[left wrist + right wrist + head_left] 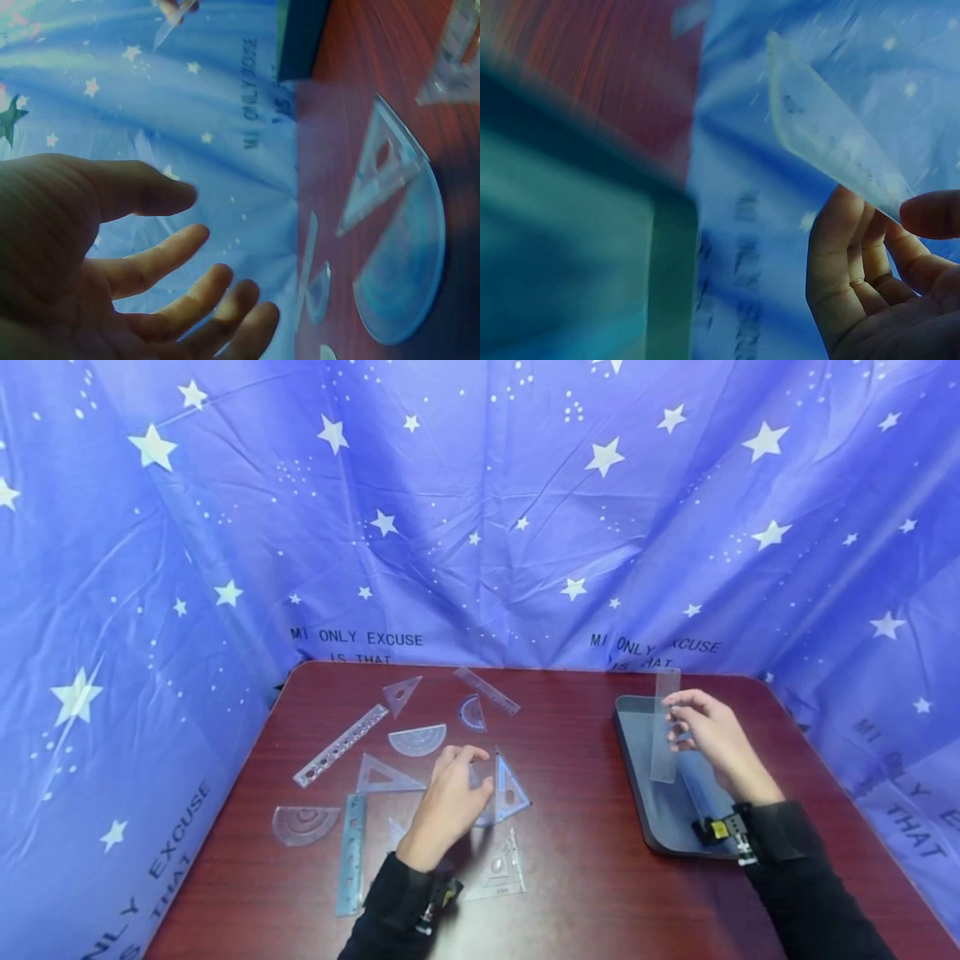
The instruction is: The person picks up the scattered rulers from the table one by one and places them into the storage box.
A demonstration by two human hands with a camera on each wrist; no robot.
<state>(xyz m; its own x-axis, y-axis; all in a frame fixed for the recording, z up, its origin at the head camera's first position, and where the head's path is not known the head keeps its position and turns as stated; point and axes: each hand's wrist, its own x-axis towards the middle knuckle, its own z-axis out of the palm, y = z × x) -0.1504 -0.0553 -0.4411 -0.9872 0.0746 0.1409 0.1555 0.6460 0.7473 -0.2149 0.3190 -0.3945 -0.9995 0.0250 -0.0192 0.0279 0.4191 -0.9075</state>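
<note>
My right hand [708,731] pinches a clear straight ruler [664,735] between thumb and fingers, above a dark grey tray [637,785]. In the right wrist view the ruler [840,131] is tilted, and the tray's rim [671,270] is at the left. My left hand [450,797] hovers over the drawing tools with fingers spread and nothing in its grasp. Close to it are a clear set square with blue markings [504,789], partly overlapping a protractor [409,270], and another clear set square [382,777]. Below lies a larger clear set square [510,872].
Around the left side lie a bluish ruler [350,856], a ruler with holes [341,745], protractors [303,825] [417,740], a small blue-edged protractor [472,713], a small set square [402,695] and a short ruler [487,691]. Starry blue cloth [480,510] hangs behind the table [570,760].
</note>
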